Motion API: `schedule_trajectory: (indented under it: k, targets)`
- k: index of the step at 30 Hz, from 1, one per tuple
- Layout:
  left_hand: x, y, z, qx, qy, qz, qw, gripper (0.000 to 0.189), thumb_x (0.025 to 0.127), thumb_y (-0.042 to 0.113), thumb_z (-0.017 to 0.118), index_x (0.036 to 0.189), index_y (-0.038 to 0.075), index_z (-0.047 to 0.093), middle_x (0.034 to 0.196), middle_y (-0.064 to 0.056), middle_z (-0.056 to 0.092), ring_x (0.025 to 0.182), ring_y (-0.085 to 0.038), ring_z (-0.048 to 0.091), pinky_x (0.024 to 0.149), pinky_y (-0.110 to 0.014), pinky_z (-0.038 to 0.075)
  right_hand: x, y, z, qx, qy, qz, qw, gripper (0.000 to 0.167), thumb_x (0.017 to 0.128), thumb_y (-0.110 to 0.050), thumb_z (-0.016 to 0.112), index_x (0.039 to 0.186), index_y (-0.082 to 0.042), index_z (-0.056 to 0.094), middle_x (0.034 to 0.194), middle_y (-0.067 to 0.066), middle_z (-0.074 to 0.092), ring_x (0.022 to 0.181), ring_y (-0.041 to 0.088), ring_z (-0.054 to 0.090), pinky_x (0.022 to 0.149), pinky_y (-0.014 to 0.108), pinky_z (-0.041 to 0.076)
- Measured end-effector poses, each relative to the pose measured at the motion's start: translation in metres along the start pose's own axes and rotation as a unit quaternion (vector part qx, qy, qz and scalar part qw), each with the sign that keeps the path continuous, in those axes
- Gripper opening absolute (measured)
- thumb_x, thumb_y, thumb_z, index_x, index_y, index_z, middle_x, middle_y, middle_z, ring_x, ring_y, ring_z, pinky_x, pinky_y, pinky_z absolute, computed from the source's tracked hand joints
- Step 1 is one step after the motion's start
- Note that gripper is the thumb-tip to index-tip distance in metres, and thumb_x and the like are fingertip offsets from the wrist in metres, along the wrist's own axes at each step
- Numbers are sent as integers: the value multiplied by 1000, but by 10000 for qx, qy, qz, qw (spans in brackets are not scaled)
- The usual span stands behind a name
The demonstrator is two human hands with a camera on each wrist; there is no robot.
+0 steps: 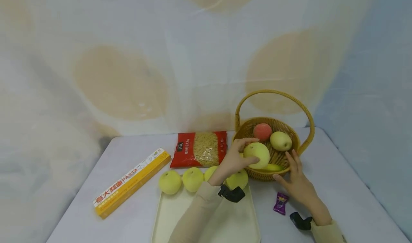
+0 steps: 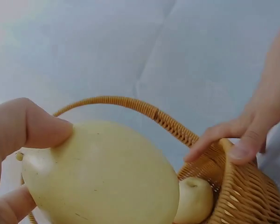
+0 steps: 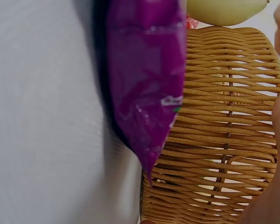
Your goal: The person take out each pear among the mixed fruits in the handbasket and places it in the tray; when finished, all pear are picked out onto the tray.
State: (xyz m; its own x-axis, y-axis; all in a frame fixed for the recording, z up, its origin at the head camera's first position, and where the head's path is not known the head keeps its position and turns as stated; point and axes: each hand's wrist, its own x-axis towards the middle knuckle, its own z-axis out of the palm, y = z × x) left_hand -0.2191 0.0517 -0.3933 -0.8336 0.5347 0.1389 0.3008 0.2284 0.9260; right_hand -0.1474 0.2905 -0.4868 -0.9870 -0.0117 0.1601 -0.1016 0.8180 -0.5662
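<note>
My left hand (image 1: 236,160) grips a round yellow-green pear (image 1: 256,155) between thumb and fingers, over the front left of a wicker basket (image 1: 260,177). In the left wrist view this pear (image 2: 107,172) fills the foreground, its short stem at the left. My right hand (image 1: 299,186) holds the basket's right front rim; in the left wrist view the thumb (image 2: 242,149) lies on the outside and a finger reaches over the inside. Within the basket are a red fruit (image 1: 262,132), another yellow-green pear (image 1: 281,141) and a green-yellow item (image 1: 273,168), partly hidden.
Several yellow-green pears (image 1: 170,182) line the back edge of a cream tray (image 1: 173,214), partly behind my left arm. A red pasta bag (image 1: 186,150) and long pasta box (image 1: 132,182) lie left. A purple wrapped sweet (image 1: 281,203) lies before the basket, whose tall handle (image 1: 273,91) arches above.
</note>
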Motion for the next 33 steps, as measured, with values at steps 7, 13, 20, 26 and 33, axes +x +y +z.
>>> schedule_trajectory:
  k: [7, 13, 20, 26, 33]
  targets:
    - [-43, -6, -6, 420, -92, 399, 9983, 53, 80, 18, 76, 130, 21, 59, 124, -5, 50, 109, -12, 45, 95, -32, 41, -3, 1, -3, -37, 84, 61, 9999, 91, 97, -41, 55, 155, -8, -6, 161, 21, -15, 115, 66, 43, 56, 43, 50]
    - [-76, -19, -6, 417, -46, 310, 9986, 52, 79, 16, 76, 129, 21, 59, 121, -3, 52, 110, -13, 45, 97, -30, 40, -4, 4, -4, -85, 35, 100, 9999, 91, 97, -43, 54, 155, -9, -8, 161, 19, -17, 115, 66, 43, 53, 39, 47]
    - [-98, -46, 4, 552, -225, 64, 9982, 52, 77, 19, 77, 126, 27, 60, 124, -1, 51, 109, -8, 42, 94, -29, 39, -2, 4, -2, -43, 5, 33, 10000, 91, 97, -43, 54, 155, -9, -8, 161, 18, -19, 118, 66, 40, 54, 39, 47]
    - [-103, -59, 11, 805, -393, 33, 9960, 52, 76, 18, 80, 123, 28, 61, 124, 0, 48, 113, -11, 44, 97, -32, 39, -2, 2, 0, -5, 11, -34, 10000, 91, 97, -42, 54, 155, -10, -9, 161, 18, -19, 118, 67, 39, 54, 41, 48]
    - [-105, -61, 15, 1136, -365, 251, 9925, 56, 76, 15, 80, 126, 26, 59, 123, -1, 47, 112, -11, 47, 97, -29, 41, -1, -4, -3, -81, -20, -15, 10000, 91, 98, -44, 53, 155, -7, -7, 160, 20, -17, 115, 66, 42, 55, 43, 49]
